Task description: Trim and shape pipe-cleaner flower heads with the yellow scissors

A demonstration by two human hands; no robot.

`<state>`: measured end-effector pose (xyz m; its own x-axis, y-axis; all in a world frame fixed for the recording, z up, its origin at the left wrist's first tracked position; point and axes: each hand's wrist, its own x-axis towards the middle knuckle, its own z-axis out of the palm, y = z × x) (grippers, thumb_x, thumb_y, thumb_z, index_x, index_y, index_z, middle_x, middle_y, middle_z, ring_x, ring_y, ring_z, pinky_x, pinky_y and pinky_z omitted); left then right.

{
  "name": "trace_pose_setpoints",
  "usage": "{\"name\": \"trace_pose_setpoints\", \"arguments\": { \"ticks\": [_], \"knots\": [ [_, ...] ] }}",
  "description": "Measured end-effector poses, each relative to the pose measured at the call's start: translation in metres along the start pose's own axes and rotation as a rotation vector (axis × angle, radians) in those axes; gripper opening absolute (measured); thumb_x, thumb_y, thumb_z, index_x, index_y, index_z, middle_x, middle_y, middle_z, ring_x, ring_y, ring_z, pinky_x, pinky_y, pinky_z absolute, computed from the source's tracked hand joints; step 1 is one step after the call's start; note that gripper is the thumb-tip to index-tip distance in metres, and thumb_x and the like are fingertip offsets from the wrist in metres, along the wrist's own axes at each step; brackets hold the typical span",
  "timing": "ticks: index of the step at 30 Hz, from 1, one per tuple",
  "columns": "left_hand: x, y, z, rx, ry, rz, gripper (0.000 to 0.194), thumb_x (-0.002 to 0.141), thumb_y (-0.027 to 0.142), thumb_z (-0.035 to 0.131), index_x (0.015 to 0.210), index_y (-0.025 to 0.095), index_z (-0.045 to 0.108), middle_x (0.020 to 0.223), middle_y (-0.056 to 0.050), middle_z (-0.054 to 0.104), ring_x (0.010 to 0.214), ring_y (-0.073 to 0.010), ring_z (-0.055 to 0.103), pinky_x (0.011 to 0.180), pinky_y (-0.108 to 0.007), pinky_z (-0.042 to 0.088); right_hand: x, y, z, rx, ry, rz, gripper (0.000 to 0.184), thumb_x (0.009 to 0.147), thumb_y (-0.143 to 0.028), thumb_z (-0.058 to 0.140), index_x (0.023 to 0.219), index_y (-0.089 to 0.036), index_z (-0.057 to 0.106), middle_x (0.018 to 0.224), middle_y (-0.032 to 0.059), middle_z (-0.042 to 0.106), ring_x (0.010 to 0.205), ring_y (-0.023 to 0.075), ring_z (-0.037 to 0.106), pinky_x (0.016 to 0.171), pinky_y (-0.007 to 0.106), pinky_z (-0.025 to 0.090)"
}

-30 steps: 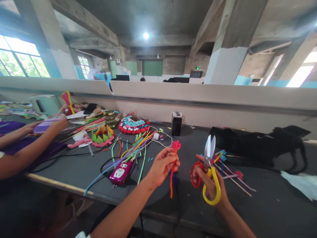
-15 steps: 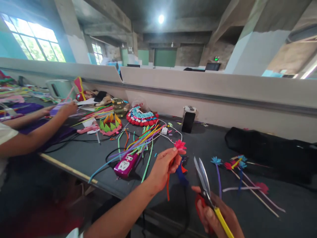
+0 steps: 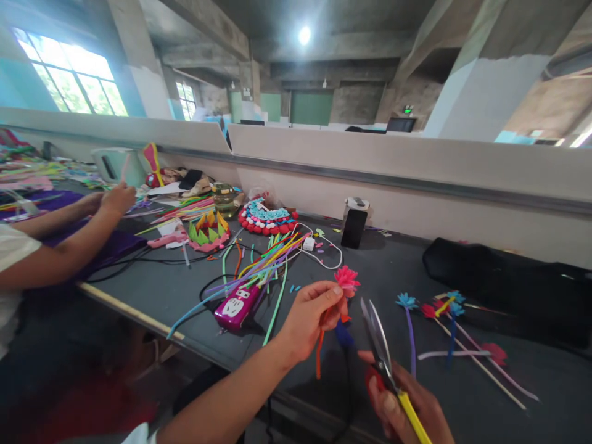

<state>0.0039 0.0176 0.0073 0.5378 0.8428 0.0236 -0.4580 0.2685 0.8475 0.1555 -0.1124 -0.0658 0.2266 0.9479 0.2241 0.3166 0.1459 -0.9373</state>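
Between thumb and fingers, my left hand (image 3: 315, 314) pinches a pink pipe-cleaner flower (image 3: 346, 281); its orange stem (image 3: 319, 354) hangs below the hand. My right hand (image 3: 407, 401) grips a pair of scissors (image 3: 382, 339) with one red and one yellow handle, blades pointing up and slightly apart. The blades stand just right of the flower, not touching it. On the table beneath lies something dark blue (image 3: 343, 335), partly hidden behind my left hand. To the right rest finished-looking flowers: a light blue one on a purple stem (image 3: 407, 302) and several crossed ones (image 3: 456, 308).
A purple power strip (image 3: 235, 305) lies under loose pipe cleaners (image 3: 272, 256). Behind are a phone (image 3: 354, 228), a beaded-looking red and blue piece (image 3: 266, 219) and a green-orange crown (image 3: 209, 231). A black bag (image 3: 499, 283) lies right. A co-worker's hands (image 3: 115, 198) work at left.
My left hand has turned slightly and shifted right and down, so the pink flower shows more fully. The scissors stay nearly in place. The co-worker's hands have moved a little left.
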Motion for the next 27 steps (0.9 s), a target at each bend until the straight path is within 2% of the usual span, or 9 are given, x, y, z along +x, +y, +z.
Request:
{"name": "trace_pose_setpoints", "arguments": {
  "ticks": [5,12,20,25,27],
  "knots": [
    [-0.003,0.000,0.000,-0.016,-0.045,-0.043,0.020,0.083,0.029,0.061,0.087,0.011,0.069,0.058,0.001,0.052,0.041,-0.0025,0.029,0.043,-0.023,0.012,0.000,0.000,0.002,-0.076,0.033,-0.012,0.045,0.080,-0.062,0.058,0.107,-0.028,0.069,0.060,-0.0046,0.061,0.034,0.0063,0.045,0.032,0.015,0.037],
    [-0.002,-0.004,0.000,0.073,-0.054,-0.016,0.027,0.085,0.038,0.061,0.086,0.011,0.068,0.057,0.002,0.050,0.042,-0.0023,0.031,0.042,-0.021,0.014,0.002,-0.003,-0.001,-0.180,0.077,-0.056,0.045,0.080,-0.059,0.057,0.106,-0.024,0.070,0.061,-0.0026,0.063,0.037,0.0090,0.051,0.033,0.015,0.040],
    [-0.002,-0.010,0.002,0.160,-0.050,0.005,0.034,0.090,0.042,0.051,0.086,0.011,0.065,0.054,0.002,0.049,0.043,-0.0049,0.033,0.041,-0.021,0.017,0.000,0.001,-0.003,-0.172,0.085,-0.015,0.041,0.078,-0.055,0.062,0.106,-0.025,0.071,0.060,-0.0042,0.062,0.034,0.0068,0.046,0.033,0.015,0.039],
    [-0.003,-0.007,0.004,0.164,-0.035,-0.031,0.022,0.082,0.036,0.060,0.084,0.014,0.059,0.055,0.004,0.050,0.046,-0.0054,0.036,0.041,-0.020,0.018,0.000,0.004,-0.006,-0.127,0.086,0.030,0.046,0.079,-0.058,0.060,0.109,-0.025,0.070,0.056,-0.0050,0.057,0.033,0.0067,0.044,0.032,0.015,0.037],
    [-0.002,-0.007,0.003,0.186,-0.027,-0.024,0.024,0.081,0.039,0.063,0.084,0.016,0.057,0.054,0.005,0.049,0.044,-0.0052,0.034,0.042,-0.020,0.018,0.000,0.004,-0.006,-0.088,0.084,0.038,0.047,0.080,-0.058,0.059,0.110,-0.023,0.069,0.055,-0.0044,0.056,0.034,0.0069,0.044,0.031,0.015,0.035]
  ]
}}
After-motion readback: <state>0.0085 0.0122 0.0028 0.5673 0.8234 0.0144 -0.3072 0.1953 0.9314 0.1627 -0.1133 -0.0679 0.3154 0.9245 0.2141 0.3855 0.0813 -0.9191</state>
